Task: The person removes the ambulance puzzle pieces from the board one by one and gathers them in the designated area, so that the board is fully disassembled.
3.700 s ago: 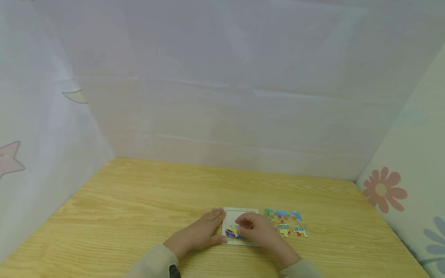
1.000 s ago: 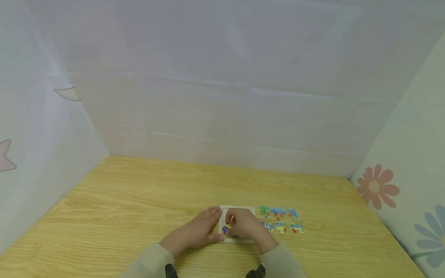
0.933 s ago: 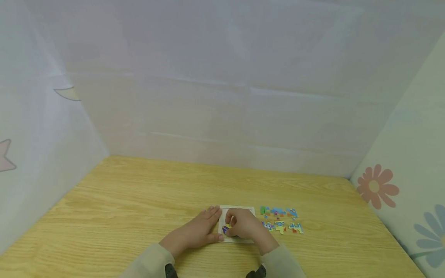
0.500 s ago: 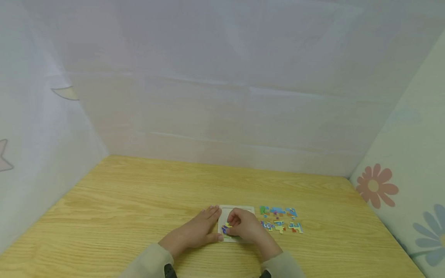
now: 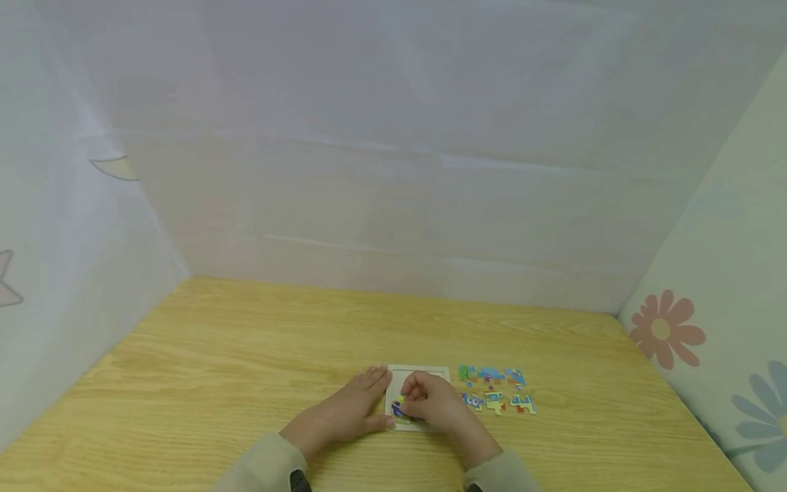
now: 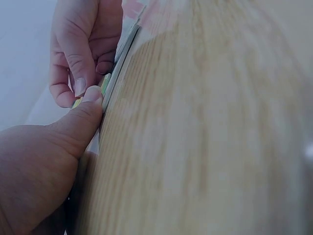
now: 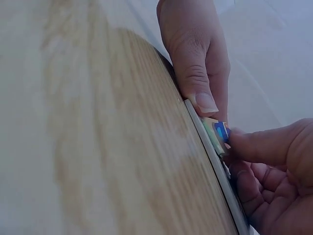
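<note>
A small pale puzzle tray (image 5: pixel 424 367) lies on the wooden table. At its near left corner is a blue, yellow and green jigsaw piece (image 5: pixel 399 408), which my right hand (image 5: pixel 439 404) pinches between thumb and curled fingers. The right wrist view has this jigsaw piece (image 7: pixel 215 131) tilted above the tray's near rim, with the right thumb (image 7: pixel 259 144) against its blue part. My left hand (image 5: pixel 350 410) lies with fairly straight fingers along the tray's left side. Its thumb (image 6: pixel 80 120) touches the near left corner. My right hand covers much of the tray's inside.
Several loose jigsaw pieces lie in two rows right of the tray, among them a blue piece (image 5: pixel 490 374) and a yellow piece (image 5: pixel 494 403). Pale cloth walls (image 5: pixel 344 171) stand behind the table (image 5: pixel 246 342) and at both sides.
Earlier my right hand hovered over the tray beside the piece in the corner; then it took hold of it. Over the last second the piece has turned slightly in its fingers. My left hand stays put.
</note>
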`<state>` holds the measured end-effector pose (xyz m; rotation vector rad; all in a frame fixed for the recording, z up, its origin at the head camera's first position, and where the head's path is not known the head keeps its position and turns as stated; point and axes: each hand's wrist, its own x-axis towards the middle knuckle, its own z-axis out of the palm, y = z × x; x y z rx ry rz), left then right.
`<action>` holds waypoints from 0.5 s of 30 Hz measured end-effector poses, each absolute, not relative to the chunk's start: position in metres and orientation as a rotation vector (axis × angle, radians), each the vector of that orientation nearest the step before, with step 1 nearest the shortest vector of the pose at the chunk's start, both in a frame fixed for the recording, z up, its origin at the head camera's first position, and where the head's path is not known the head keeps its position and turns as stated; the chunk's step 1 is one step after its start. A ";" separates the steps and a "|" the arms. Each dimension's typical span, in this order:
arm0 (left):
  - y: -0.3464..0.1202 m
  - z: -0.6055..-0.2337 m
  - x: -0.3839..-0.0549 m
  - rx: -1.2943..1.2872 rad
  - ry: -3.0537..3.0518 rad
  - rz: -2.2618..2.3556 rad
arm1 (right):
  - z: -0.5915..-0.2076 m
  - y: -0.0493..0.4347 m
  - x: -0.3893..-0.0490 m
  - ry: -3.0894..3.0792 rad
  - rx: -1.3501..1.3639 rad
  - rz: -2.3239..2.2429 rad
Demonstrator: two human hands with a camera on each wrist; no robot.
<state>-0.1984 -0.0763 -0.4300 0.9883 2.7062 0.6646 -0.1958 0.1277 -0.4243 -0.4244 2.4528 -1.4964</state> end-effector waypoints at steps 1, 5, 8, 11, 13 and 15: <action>-0.076 -0.430 -0.198 0.988 2.705 0.666 | -0.425 0.127 -0.195 2.456 -0.420 -1.502; -0.076 -0.431 -0.199 0.985 2.708 0.655 | -0.425 0.127 -0.194 2.439 -0.347 -1.585; -0.076 -0.431 -0.200 0.974 2.708 0.646 | -0.425 0.127 -0.194 2.399 -0.253 -1.683; -0.076 -0.431 -0.199 0.969 2.709 0.643 | -0.426 0.127 -0.194 2.355 -0.190 -1.757; -0.076 -0.431 -0.199 0.968 2.709 0.645 | -0.428 0.127 -0.194 2.343 -0.170 -1.788; -0.077 -0.431 -0.198 0.967 2.709 0.646 | -0.429 0.127 -0.195 2.323 -0.150 -1.817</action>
